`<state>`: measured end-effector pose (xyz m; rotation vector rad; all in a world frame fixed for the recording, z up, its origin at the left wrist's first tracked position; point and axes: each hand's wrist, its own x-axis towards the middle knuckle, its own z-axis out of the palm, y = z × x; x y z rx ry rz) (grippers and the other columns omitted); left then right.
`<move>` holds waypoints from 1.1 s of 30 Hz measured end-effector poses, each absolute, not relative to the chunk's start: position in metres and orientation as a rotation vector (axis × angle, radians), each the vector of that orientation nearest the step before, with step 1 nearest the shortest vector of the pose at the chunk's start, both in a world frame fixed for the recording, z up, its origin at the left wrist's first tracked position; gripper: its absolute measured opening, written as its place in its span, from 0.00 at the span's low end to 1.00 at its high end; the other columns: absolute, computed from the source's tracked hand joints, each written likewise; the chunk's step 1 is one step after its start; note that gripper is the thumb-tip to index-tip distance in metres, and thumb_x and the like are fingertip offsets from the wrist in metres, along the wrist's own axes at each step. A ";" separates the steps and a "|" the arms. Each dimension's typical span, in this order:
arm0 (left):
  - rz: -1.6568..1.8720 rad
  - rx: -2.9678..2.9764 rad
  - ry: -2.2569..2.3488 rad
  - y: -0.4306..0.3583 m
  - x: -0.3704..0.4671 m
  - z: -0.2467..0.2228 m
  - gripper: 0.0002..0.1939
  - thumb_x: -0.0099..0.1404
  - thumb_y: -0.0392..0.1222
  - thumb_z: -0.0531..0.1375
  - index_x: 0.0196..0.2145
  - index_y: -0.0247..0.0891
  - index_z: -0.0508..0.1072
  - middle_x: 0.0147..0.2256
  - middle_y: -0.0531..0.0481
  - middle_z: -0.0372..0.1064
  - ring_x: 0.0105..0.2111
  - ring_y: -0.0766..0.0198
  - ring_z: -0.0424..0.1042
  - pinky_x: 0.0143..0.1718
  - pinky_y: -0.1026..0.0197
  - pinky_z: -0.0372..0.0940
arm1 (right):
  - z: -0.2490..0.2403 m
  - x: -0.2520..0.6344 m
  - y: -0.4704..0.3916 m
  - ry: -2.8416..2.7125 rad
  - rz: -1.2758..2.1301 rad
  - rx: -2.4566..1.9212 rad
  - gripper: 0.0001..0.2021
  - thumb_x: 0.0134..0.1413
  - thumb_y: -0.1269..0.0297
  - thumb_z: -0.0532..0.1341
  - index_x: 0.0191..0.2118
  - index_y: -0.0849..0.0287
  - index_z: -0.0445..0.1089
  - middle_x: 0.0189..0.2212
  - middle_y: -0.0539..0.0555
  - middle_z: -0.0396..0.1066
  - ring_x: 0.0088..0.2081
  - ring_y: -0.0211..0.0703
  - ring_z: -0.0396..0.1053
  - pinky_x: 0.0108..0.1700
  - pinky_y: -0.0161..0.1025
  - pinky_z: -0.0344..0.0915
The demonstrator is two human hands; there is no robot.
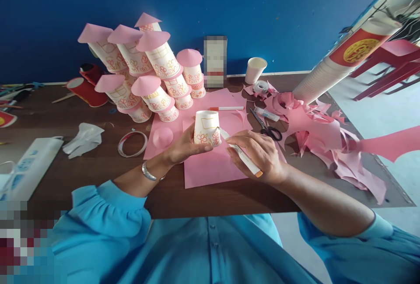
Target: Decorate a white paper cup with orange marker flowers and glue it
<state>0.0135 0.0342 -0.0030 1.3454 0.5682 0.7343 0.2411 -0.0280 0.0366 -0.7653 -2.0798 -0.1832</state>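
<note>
My left hand (184, 145) grips a white paper cup (206, 122) that is upside down and held over pink paper. Red flowers and a yellow-brown outlined square are drawn on its side. In my right hand (257, 150) is a marker pen (244, 159) with a white barrel and an orange end. Its tip meets or nearly meets the cup's right side. Beneath both hands lie sheets of pink paper (203, 174). A second marker (226, 108), white with a red cap, rests on the paper beyond the cup. Black-handled scissors (271, 131) lie right of it.
Stacked decorated cups with pink cone roofs (159, 58) stand at back left. A tape roll (132, 144) and crumpled white paper (84, 139) lie left. Pink scraps (318, 131), a glue stick (267, 113) and a tall cup stack (341, 63) are right. A lone cup (256, 70) stands behind.
</note>
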 end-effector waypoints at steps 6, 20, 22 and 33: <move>0.720 1.322 0.570 0.034 0.012 -0.004 0.30 0.55 0.53 0.74 0.50 0.37 0.72 0.44 0.43 0.75 0.45 0.53 0.74 0.47 0.51 0.70 | 0.041 0.243 -0.029 -2.068 -0.169 -0.732 0.09 0.64 0.74 0.61 0.49 0.60 0.67 0.32 0.53 0.77 0.32 0.40 0.77 0.34 0.37 0.76; 0.779 1.605 0.819 0.029 0.021 0.004 0.38 0.54 0.54 0.75 0.54 0.37 0.64 0.40 0.47 0.68 0.38 0.60 0.68 0.34 0.60 0.68 | 0.034 0.236 -0.030 -2.076 -0.239 -0.649 0.11 0.63 0.74 0.64 0.49 0.62 0.68 0.33 0.56 0.78 0.33 0.42 0.78 0.34 0.38 0.78; 0.779 1.639 0.810 0.028 0.021 0.004 0.37 0.54 0.55 0.74 0.53 0.37 0.64 0.40 0.47 0.67 0.38 0.60 0.68 0.35 0.60 0.68 | 0.035 0.236 -0.030 -2.076 -0.235 -0.656 0.11 0.63 0.74 0.64 0.49 0.62 0.68 0.33 0.56 0.78 0.33 0.42 0.78 0.34 0.38 0.78; 0.745 1.633 0.820 0.028 0.021 0.008 0.36 0.55 0.56 0.74 0.52 0.37 0.63 0.39 0.48 0.67 0.38 0.60 0.68 0.35 0.59 0.68 | 0.036 0.235 -0.029 -2.072 -0.226 -0.657 0.09 0.62 0.75 0.64 0.47 0.63 0.68 0.32 0.55 0.77 0.32 0.42 0.78 0.33 0.38 0.77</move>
